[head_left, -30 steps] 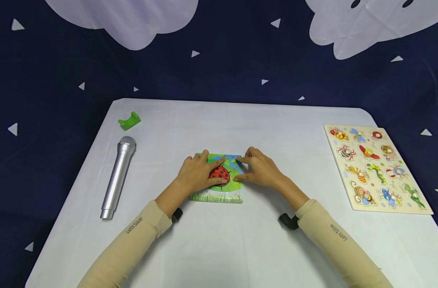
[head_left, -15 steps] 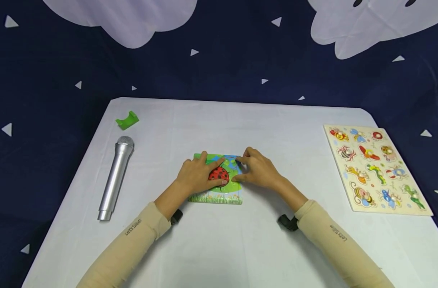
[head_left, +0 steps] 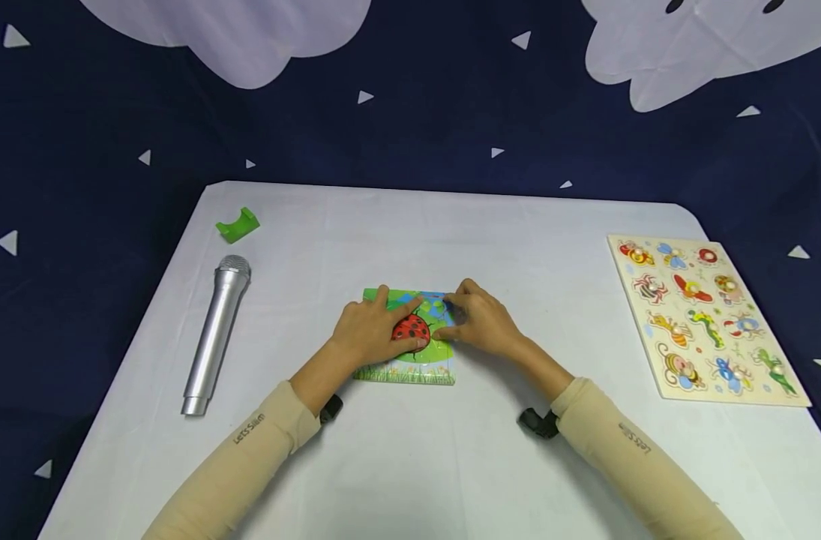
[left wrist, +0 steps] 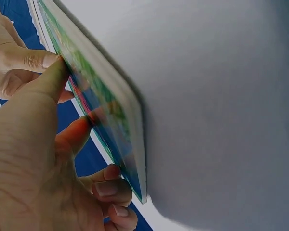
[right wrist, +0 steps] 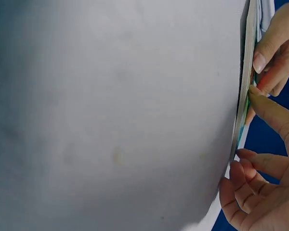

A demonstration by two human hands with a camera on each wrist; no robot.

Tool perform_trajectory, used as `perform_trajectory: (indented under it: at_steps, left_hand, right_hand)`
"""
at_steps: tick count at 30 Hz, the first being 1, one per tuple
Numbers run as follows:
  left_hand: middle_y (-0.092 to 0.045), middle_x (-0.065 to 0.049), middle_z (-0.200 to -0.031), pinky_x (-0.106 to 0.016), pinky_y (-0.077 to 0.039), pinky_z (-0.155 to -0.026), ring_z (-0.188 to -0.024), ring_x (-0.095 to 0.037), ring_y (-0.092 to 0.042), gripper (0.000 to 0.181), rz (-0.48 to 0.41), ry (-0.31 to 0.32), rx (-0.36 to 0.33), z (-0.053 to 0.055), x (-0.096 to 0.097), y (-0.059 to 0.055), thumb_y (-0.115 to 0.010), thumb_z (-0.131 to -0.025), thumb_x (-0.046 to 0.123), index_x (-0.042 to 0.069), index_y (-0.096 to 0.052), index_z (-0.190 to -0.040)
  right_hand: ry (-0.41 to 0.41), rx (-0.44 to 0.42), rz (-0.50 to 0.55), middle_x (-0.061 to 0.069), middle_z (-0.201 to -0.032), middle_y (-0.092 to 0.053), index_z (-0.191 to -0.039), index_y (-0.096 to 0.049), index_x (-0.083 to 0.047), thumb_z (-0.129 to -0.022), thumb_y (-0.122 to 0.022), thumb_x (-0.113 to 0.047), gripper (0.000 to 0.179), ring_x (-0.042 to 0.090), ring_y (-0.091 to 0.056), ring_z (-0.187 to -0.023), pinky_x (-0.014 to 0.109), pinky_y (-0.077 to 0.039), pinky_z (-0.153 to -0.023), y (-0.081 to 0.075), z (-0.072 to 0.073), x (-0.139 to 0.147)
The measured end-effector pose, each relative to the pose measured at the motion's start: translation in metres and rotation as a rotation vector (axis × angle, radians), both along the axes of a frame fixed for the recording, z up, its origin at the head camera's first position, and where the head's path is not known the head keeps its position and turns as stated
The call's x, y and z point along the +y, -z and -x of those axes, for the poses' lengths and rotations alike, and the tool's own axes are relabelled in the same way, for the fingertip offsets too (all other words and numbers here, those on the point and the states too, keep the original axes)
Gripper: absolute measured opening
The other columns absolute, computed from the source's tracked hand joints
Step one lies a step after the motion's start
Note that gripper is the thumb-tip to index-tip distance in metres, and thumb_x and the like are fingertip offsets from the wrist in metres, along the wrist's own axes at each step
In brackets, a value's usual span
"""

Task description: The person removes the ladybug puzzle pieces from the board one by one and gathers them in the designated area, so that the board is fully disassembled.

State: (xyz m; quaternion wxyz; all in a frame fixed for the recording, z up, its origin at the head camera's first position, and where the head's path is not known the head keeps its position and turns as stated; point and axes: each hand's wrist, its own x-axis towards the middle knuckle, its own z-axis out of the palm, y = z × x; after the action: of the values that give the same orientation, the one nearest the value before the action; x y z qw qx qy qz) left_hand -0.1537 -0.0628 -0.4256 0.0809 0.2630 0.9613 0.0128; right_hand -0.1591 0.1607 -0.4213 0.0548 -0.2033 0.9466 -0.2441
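Observation:
A small jigsaw puzzle (head_left: 410, 373) with a red ladybug on a green leaf lies flat on the white table in the head view. My left hand (head_left: 364, 330) rests on its left half, thumb and index finger pressing on its face around the ladybug (head_left: 412, 328). At the right edge, my right hand (head_left: 487, 319) touches the puzzle with thumb and index fingertips set apart, its other fingers bent beside the far right corner. In the left wrist view, the left fingertips (left wrist: 77, 132) meet the puzzle's glossy face (left wrist: 103, 103). The right thumb (right wrist: 267, 106) lies at its edge.
A silver toy microphone (head_left: 217, 334) lies to the left, with a green curved block (head_left: 238, 225) behind it. On the right is a wooden insect peg puzzle board (head_left: 710, 322). A dark cloth (head_left: 423, 127) with clouds and triangles hangs behind the white table (head_left: 397, 465).
The right thumb has shifted slightly inward over the puzzle's right part. The left hand keeps its place on the puzzle, and the head view has moved a little.

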Motion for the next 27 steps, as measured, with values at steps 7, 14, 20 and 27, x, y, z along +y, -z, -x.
perform_trajectory:
  at_steps: [7,14,20,27]
  left_hand:
    - [-0.048,-0.015,-0.111,-0.031,-0.042,-0.051,-0.057,-0.021,-0.05,0.08,-0.031,-0.012,-0.019,-0.002,0.001,0.0,-0.045,-0.087,0.079,0.039,-0.032,-0.154]
    - [-0.048,-0.017,-0.112,-0.028,-0.038,-0.045,-0.053,-0.016,-0.042,0.08,-0.03,-0.018,-0.03,-0.004,0.001,0.0,-0.045,-0.087,0.078,0.038,-0.032,-0.155]
    - [-0.048,-0.016,-0.112,-0.027,-0.036,-0.044,-0.052,-0.014,-0.039,0.081,-0.028,-0.016,-0.039,-0.004,0.001,0.001,-0.045,-0.088,0.078,0.036,-0.03,-0.155]
    - [-0.048,-0.016,-0.112,-0.027,-0.037,-0.045,-0.053,-0.015,-0.04,0.081,-0.013,-0.031,-0.039,-0.002,0.004,-0.002,-0.044,-0.088,0.077,0.035,-0.03,-0.156]
  right_hand:
    - [0.039,0.033,0.017,0.008,-0.098,-0.048,-0.127,-0.063,0.008,-0.072,-0.089,-0.035,0.075,0.018,-0.044,-0.082,0.032,-0.041,-0.073,0.004,-0.007,-0.003]
    - [0.041,0.078,0.05,0.008,-0.098,-0.049,-0.117,-0.069,0.004,-0.073,-0.089,-0.035,0.062,0.017,-0.046,-0.08,0.033,-0.044,-0.072,0.006,-0.015,-0.006]
    - [0.035,0.085,0.043,0.009,-0.096,-0.05,-0.127,-0.064,0.005,-0.076,-0.086,-0.036,0.07,0.016,-0.046,-0.079,0.031,-0.044,-0.071,0.009,-0.011,-0.001]
    - [0.024,0.093,0.054,0.009,-0.098,-0.052,-0.127,-0.063,0.007,-0.079,-0.085,-0.031,0.066,0.016,-0.046,-0.08,0.03,-0.042,-0.07,0.008,-0.008,0.0]
